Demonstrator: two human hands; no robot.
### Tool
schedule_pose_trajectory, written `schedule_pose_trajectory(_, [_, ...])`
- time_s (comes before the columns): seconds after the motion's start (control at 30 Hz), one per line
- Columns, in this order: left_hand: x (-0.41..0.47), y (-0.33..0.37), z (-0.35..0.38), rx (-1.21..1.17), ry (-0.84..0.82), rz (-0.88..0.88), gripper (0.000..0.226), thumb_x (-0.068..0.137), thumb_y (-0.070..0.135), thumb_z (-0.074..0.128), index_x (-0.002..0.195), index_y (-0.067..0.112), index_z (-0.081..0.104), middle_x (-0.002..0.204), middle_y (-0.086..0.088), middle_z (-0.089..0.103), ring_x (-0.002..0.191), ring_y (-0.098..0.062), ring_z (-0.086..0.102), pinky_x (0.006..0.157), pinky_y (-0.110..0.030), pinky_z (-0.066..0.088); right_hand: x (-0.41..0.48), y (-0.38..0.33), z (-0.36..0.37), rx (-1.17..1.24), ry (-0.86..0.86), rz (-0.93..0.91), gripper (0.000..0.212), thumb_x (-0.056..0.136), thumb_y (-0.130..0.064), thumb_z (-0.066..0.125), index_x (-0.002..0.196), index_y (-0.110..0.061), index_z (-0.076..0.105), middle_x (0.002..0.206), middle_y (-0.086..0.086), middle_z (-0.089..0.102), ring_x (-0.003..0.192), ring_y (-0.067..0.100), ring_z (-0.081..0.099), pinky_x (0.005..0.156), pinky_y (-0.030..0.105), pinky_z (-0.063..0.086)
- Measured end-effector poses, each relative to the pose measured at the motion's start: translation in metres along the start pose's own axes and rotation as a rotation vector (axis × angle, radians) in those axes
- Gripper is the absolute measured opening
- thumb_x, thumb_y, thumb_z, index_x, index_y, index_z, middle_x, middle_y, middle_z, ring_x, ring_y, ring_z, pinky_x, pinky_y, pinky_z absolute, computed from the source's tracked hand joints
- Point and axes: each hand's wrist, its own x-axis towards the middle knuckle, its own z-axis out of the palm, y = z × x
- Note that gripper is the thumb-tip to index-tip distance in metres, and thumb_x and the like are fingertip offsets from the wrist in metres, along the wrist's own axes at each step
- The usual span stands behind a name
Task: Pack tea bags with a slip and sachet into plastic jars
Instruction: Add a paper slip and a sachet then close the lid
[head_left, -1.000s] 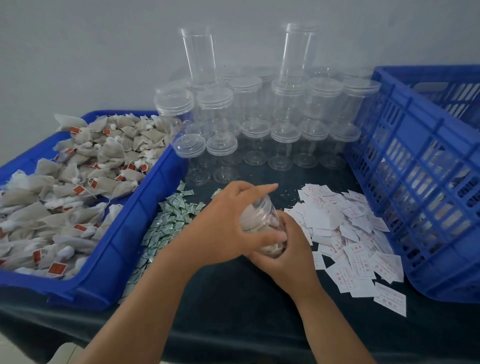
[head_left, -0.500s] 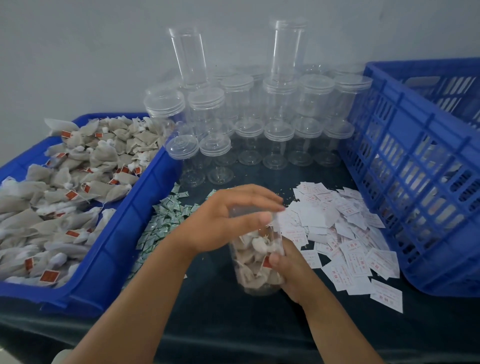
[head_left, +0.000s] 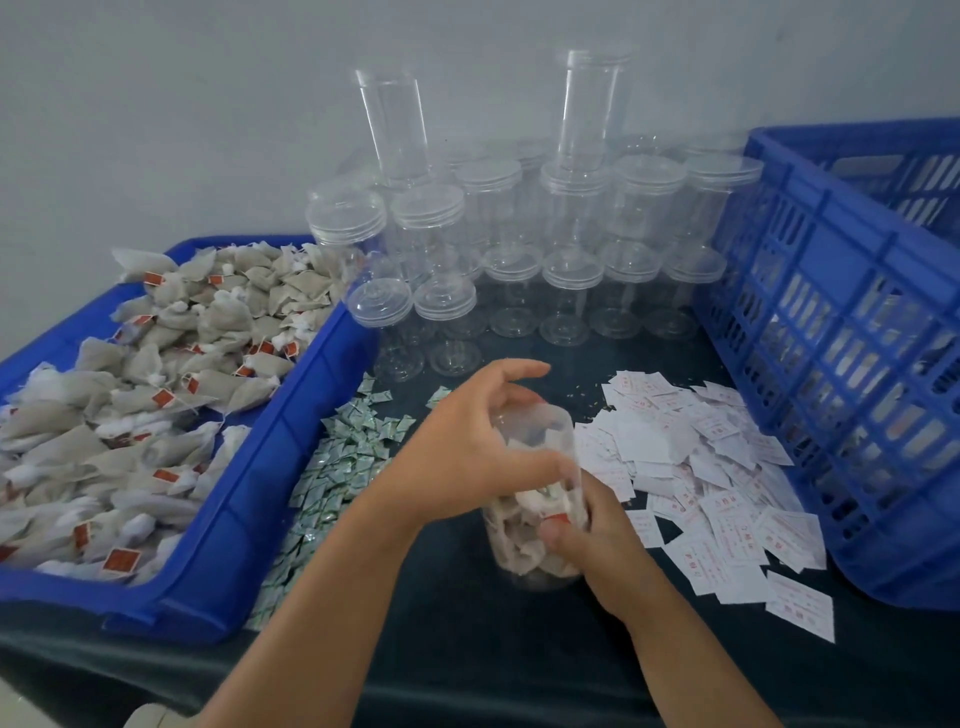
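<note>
Thumb and fingers of the right hand (head_left: 597, 545) are curled round the lower half of the jar (head_left: 535, 423), thumb on the near wall, the other fingers wrapped to the far side – a firm grip. The left hand (head_left: 467, 452) sits over the jar's top w/ fingers apart and arched above the mouth, index stretched furthest out, thumb laid across the near wall just above the right thumb; whether the fingertips touch the far rim can't be told. The jar stands upright on the dark table (head_left: 467, 654), front centre, no lid on it, approx. three-quarters full of tea bags (head_left: 511, 540), one red tag showing by the right thumb. Just L of it lies a strip of small green-and-white sachets (head_left: 337, 467), running along the side of a blue tray (head_left: 291, 467) heaped w/ more bags. Just R of it is a loose pile of white slips (head_left: 701, 467) w/ red print, some touching the right wrist's side. Beyond the slips, at the R edge, stands a blue slatted crate (head_left: 831, 364). Behind the hands – against the grey wall (head_left: 208, 104) – are rows of empty jars (head_left: 571, 218) w/ lids, stacked in layers, two tall ones on top.
</note>
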Motion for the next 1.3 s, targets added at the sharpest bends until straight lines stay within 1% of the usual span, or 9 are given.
schedule_pose_trajectory(0.1, [-0.001, -0.008, 0.008, -0.222, 0.091, 0.017, 0.090, 0.061, 0.052, 0.086, 0.143, 0.042, 0.050, 0.127, 0.019, 0.071, 0.120, 0.000, 0.066, 0.100, -0.026, 0.052, 0.000, 0.000, 0.005, -0.086, 0.036, 0.008, 0.072, 0.074, -0.045, 0.086, 0.133, -0.010, 0.064, 0.121, 0.009, 0.079, 0.114, 0.028, 0.076, 0.094, 0.039, 0.060])
schedule_pose_trajectory(0.2, [-0.006, -0.014, 0.019, -0.292, 0.281, -0.056, 0.097, 0.054, 0.063, 0.089, 0.141, 0.046, 0.050, 0.131, 0.014, 0.067, 0.118, -0.004, 0.067, 0.103, -0.040, 0.056, -0.001, 0.004, 0.012, -0.193, 0.108, -0.059, 0.058, 0.082, -0.034, 0.086, 0.134, -0.027, 0.062, 0.124, -0.001, 0.077, 0.116, 0.021, 0.075, 0.092, 0.030, 0.060])
schedule_pose_trajectory(0.33, [-0.008, -0.022, 0.022, -0.179, 0.235, -0.043, 0.095, 0.051, 0.063, 0.088, 0.138, 0.055, 0.051, 0.121, 0.021, 0.068, 0.112, 0.002, 0.067, 0.094, -0.024, 0.056, 0.000, 0.005, 0.013, -0.226, 0.129, -0.137, 0.057, 0.085, -0.018, 0.090, 0.133, -0.031, 0.062, 0.122, -0.001, 0.077, 0.114, 0.019, 0.075, 0.090, 0.022, 0.058])
schedule_pose_trajectory(0.53, [-0.006, -0.024, 0.024, -0.217, 0.189, 0.009, 0.082, 0.056, 0.059, 0.083, 0.134, 0.050, 0.059, 0.114, 0.019, 0.072, 0.108, -0.002, 0.070, 0.085, -0.015, 0.054, 0.000, 0.004, 0.008, -0.175, 0.051, -0.040, 0.072, 0.079, -0.032, 0.088, 0.143, -0.017, 0.057, 0.128, 0.009, 0.075, 0.122, 0.031, 0.071, 0.106, 0.053, 0.056])
schedule_pose_trajectory(0.7, [0.001, -0.009, 0.029, -0.201, 0.314, 0.034, 0.052, 0.085, 0.075, 0.048, 0.128, 0.048, 0.059, 0.111, 0.026, 0.070, 0.106, 0.005, 0.066, 0.082, -0.009, 0.046, 0.000, -0.011, 0.015, -0.319, 0.109, -0.058, 0.096, 0.076, -0.035, 0.091, 0.157, -0.030, 0.039, 0.141, -0.012, 0.066, 0.135, 0.014, 0.062, 0.113, 0.037, 0.052])
schedule_pose_trajectory(0.8, [0.011, 0.003, 0.024, -0.119, 0.341, 0.052, 0.050, 0.095, 0.070, 0.027, 0.129, 0.049, 0.057, 0.111, 0.032, 0.065, 0.106, 0.010, 0.061, 0.083, -0.012, 0.042, -0.002, -0.046, 0.012, -0.524, 0.218, -0.091, 0.120, 0.067, -0.059, 0.091, 0.162, -0.052, 0.018, 0.149, -0.036, 0.047, 0.141, -0.004, 0.050, 0.112, 0.025, 0.046])
schedule_pose_trajectory(0.93, [0.023, 0.027, 0.027, -0.196, 0.247, 0.135, 0.043, 0.104, 0.056, 0.028, 0.130, 0.047, 0.061, 0.114, 0.029, 0.070, 0.110, 0.009, 0.064, 0.086, -0.007, 0.046, -0.004, -0.105, -0.004, -0.780, 0.235, -0.128, 0.106, 0.064, -0.075, 0.085, 0.154, -0.058, 0.032, 0.140, -0.035, 0.050, 0.133, -0.008, 0.050, 0.101, 0.024, 0.049])
schedule_pose_trajectory(1.1, [0.043, 0.071, 0.045, -0.416, 0.110, 0.308, 0.045, 0.111, 0.044, 0.031, 0.131, 0.033, 0.070, 0.131, 0.017, 0.071, 0.127, -0.002, 0.063, 0.106, -0.030, 0.050, -0.031, -0.180, -0.044, -0.950, 0.245, -0.132, 0.077, 0.063, -0.068, 0.088, 0.128, -0.056, 0.049, 0.127, -0.029, 0.058, 0.118, -0.011, 0.057, 0.087, 0.015, 0.048])
schedule_pose_trajectory(1.3, [0.075, 0.093, 0.081, -0.302, 0.140, 0.358, 0.025, 0.107, 0.042, 0.047, 0.110, 0.039, 0.071, 0.104, 0.020, 0.073, 0.098, -0.001, 0.069, 0.081, -0.020, 0.055, -0.066, -0.282, -0.092, -1.092, 0.623, -0.258, 0.090, 0.056, -0.082, 0.079, 0.135, -0.054, 0.046, 0.120, -0.049, 0.051, 0.110, -0.025, 0.052, 0.080, 0.005, 0.044])
